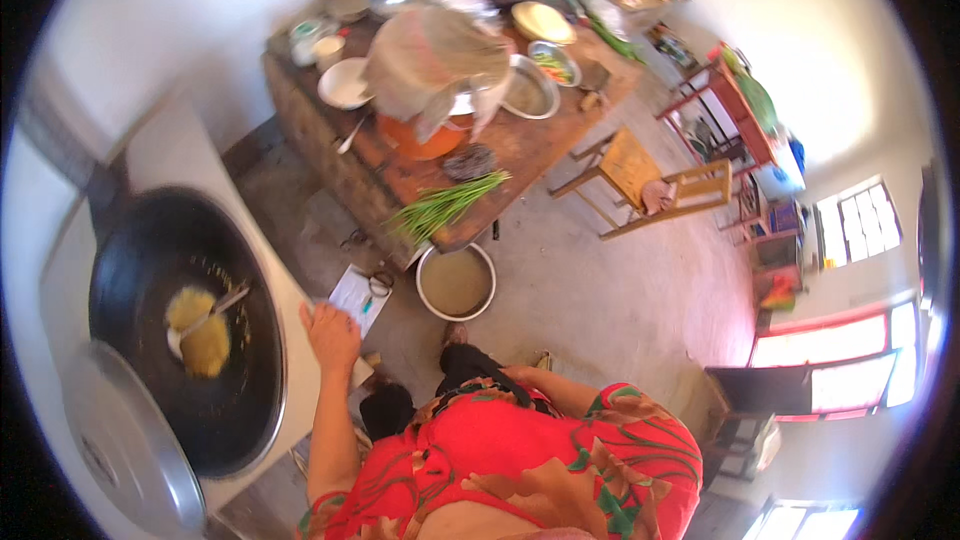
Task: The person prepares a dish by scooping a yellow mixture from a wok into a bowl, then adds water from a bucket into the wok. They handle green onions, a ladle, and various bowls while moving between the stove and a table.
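Note:
My left hand [335,336] rests at the rim of the pale stove top [300,380], with fingers partly spread and nothing in them. Beside it a large black wok [130,270] is set into the stove. Yellowish food [207,355] lies at the wok's bottom, and a spoon or ladle [222,304] leans in it. A big metal lid [125,430] overlaps the wok's near left side. My right forearm [562,388] bends in to my waist; that hand is mostly hidden by my body and clothes, its fingers out of sight.
A wooden table [330,165] ahead bears bowls, a cloth-covered orange basin [415,137] and green stalks [450,205]. On the floor stand a metal basin of cloudy water [456,282] and a wooden chair [625,165]. Scissors [381,284] lie on white paper [352,298].

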`<action>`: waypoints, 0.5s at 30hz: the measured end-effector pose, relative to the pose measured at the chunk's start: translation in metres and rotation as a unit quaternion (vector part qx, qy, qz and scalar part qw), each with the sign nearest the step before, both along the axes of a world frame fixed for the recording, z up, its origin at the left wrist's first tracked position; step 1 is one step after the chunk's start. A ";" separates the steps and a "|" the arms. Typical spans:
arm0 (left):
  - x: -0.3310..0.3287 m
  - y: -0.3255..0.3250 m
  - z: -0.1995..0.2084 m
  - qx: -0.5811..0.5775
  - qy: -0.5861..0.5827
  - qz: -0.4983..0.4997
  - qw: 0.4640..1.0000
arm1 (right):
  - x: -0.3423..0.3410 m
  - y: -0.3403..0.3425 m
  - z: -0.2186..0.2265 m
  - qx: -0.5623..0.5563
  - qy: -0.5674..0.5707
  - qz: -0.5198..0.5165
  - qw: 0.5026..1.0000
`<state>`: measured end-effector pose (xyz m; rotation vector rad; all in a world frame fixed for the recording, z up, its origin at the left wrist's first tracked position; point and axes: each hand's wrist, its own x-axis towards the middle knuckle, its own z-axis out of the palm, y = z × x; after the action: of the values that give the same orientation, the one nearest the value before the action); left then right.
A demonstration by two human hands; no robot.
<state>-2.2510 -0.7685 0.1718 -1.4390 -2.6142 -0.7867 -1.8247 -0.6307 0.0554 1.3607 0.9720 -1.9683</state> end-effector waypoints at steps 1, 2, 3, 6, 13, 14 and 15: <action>-0.002 0.000 -0.008 -0.008 0.019 -0.004 1.000 | -0.002 0.005 -0.002 0.003 0.017 0.005 1.000; 0.001 0.003 -0.002 -0.017 0.018 -0.003 1.000 | 0.001 0.007 -0.004 0.022 0.016 0.024 0.999; 0.001 0.002 0.000 -0.021 0.025 -0.008 0.999 | 0.002 0.011 -0.006 0.041 0.016 0.047 0.998; 0.001 0.000 0.002 -0.030 0.037 -0.013 0.999 | 0.011 0.023 -0.021 0.156 -0.045 0.160 0.974; 0.000 0.000 0.000 -0.077 0.062 -0.022 0.995 | 0.043 0.040 -0.075 0.221 0.024 0.211 0.952; -0.002 -0.001 0.003 -0.090 0.064 -0.018 0.994 | 0.037 0.041 -0.075 0.234 0.016 0.223 0.946; -0.001 -0.001 0.004 -0.100 0.064 -0.016 0.993 | 0.037 0.042 -0.073 0.248 0.005 0.235 0.940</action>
<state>-2.2523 -0.7700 0.1758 -1.5261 -2.6407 -0.4291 -1.7881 -0.5891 -0.0180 1.2070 1.6999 -1.4213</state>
